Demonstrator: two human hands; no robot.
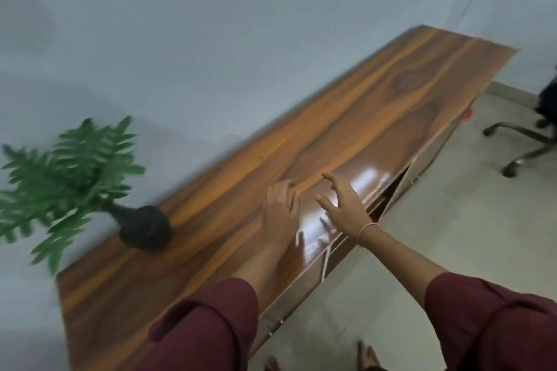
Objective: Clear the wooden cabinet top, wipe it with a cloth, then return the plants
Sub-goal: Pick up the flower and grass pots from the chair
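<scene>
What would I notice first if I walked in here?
A long, shiny wooden cabinet top runs along the wall. A green fern plant in a dark pot stands at its left end, and the left hand and right hand reach over the front edge, holding nothing.

1. No text, label, brand or number can be read anywhere in the frame; the whole view is motion-blurred.
2. Small red mark (466, 115), right of centre, on the front edge of the wooden cabinet (437, 144). Could be a sticker or tag. Too small and smeared to make out any lettering.
</scene>
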